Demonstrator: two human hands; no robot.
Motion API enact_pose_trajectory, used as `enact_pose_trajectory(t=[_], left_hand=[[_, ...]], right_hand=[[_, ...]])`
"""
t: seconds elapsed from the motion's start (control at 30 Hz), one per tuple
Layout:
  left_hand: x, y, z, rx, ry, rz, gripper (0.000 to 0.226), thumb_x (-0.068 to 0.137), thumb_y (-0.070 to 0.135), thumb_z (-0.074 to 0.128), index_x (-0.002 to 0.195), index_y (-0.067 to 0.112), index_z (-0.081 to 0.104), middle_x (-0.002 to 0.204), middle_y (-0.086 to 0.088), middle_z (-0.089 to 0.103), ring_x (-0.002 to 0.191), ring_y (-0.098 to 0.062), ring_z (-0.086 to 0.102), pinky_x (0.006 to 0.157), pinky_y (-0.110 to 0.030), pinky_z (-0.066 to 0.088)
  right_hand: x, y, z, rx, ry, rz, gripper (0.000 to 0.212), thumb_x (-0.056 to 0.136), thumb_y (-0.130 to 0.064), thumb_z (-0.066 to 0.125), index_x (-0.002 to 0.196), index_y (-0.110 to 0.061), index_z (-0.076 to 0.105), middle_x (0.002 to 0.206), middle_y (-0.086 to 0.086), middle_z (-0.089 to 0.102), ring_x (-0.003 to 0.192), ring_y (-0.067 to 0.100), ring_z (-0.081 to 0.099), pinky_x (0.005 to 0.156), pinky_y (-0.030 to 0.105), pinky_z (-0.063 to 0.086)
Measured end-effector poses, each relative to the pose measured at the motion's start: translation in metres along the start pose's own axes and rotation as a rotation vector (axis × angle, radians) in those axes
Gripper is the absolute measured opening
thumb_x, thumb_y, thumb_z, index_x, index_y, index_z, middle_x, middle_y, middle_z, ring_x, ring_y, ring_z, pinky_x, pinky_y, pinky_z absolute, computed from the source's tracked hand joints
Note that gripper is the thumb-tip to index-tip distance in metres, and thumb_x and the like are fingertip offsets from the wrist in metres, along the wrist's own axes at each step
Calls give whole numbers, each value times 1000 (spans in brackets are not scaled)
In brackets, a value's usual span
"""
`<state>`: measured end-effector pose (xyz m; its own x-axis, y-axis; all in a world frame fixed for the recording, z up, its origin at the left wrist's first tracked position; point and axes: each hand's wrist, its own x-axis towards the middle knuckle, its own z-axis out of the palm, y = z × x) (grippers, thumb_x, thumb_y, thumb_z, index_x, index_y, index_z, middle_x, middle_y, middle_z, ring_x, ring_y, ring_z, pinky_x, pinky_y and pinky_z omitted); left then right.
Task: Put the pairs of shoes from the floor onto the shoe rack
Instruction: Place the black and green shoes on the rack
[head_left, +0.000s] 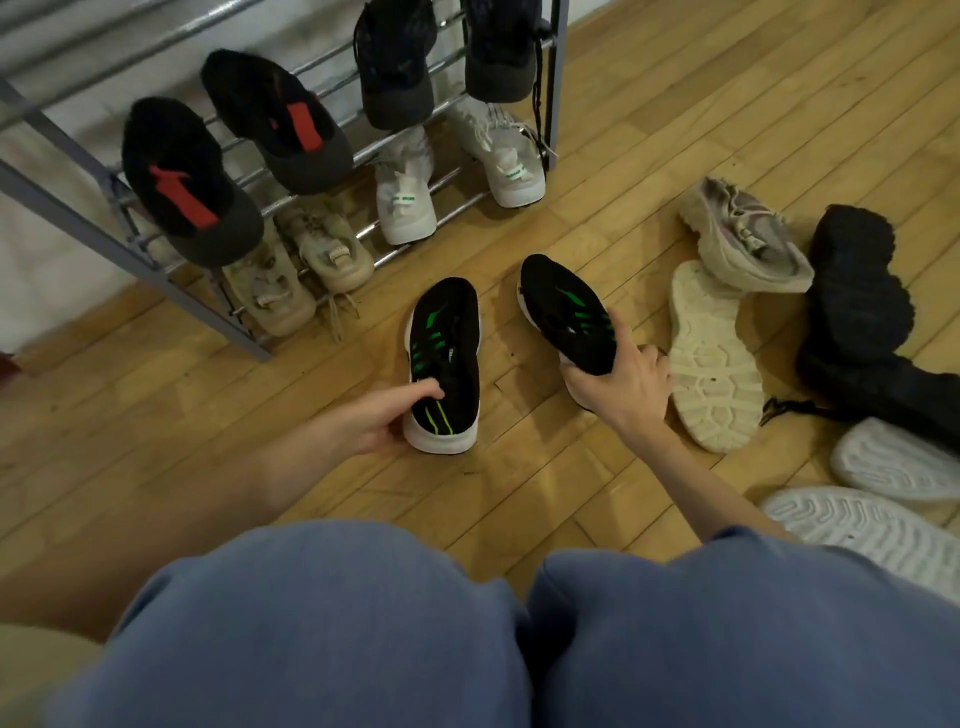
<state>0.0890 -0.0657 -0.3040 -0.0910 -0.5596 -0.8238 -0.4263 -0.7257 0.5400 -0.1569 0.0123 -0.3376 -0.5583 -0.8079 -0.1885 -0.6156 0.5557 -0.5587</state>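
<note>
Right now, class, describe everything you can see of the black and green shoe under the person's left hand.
The black and green shoe is a knit-looking sneaker with green stripes, yellow-green lines near the heel and a white sole. It sits upright on the wooden floor, toe toward the shoe rack. The left hand grips its heel.

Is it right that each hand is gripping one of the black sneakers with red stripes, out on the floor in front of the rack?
Not quite: the stripes are green, not red, as the head view shows. The left hand grips one black sneaker, the right hand the other sneaker, in front of the rack.
</note>
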Motion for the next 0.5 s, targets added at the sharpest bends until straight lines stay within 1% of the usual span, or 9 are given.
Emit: enact_pose_trajectory(t=[0.07,0.17,0.2,0.27,0.3,0.33,0.37,0.43,0.5], left_hand=[[-7,16,-3,51,43,99,34,78,15,69,109,7,59,108,-10,66,101,-22,62,82,-35,52],[-21,47,-13,197,147,246,40,74,23,72,109,7,60,100,-8,68,91,-21,66,70,-33,55],[-28,57,-15,259,181,289,42,73,27,72,108,6,59,97,-6,67,87,-19,65,65,-31,54],[-43,73,-17,387,267,397,37,75,29,73,100,8,55,88,-1,58,81,-15,57,57,-26,44],[-49,79,-18,443,298,461,34,76,29,73,96,9,54,83,1,54,79,-15,54,56,-25,40],[-57,86,-18,479,315,514,33,76,28,74,91,10,51,80,1,52,77,-16,53,56,-25,39],[-64,92,-18,486,317,565,33,75,27,74,88,11,49,79,-1,53,75,-18,53,57,-27,41],[-75,106,-20,417,299,650,33,73,25,75,84,11,47,83,-9,59,78,-26,61,66,-40,50],[-89,122,-23,343,319,706,35,72,26,74,87,6,50,91,-16,64,83,-32,65,78,-49,53]], right_hand=[[6,-8,-8,100,14,24,84,68,-71,43,145,-41,26,119,14,60,112,35,50,99,49,40],[12,-25,-22,154,48,33,82,67,-71,39,143,-41,33,119,12,61,111,35,50,98,48,39],[12,-30,-28,160,71,25,81,69,-71,40,143,-41,34,119,13,60,112,35,48,99,47,38],[14,-39,-40,208,133,14,78,71,-72,42,142,-41,36,119,12,59,113,34,46,100,49,37],[15,-43,-47,245,164,10,77,71,-73,42,141,-41,37,119,12,59,114,33,45,100,50,37],[16,-47,-54,283,198,1,76,71,-73,42,140,-41,38,119,11,59,114,32,46,100,49,38],[17,-52,-62,322,231,-11,76,71,-74,42,139,-40,40,118,11,59,113,31,47,100,47,39],[22,-63,-76,387,288,-33,72,75,-70,46,138,-37,44,117,11,58,114,29,47,96,39,39],[28,-77,-91,419,329,-57,67,79,-67,51,138,-36,45,119,9,57,115,28,45,89,32,33]])
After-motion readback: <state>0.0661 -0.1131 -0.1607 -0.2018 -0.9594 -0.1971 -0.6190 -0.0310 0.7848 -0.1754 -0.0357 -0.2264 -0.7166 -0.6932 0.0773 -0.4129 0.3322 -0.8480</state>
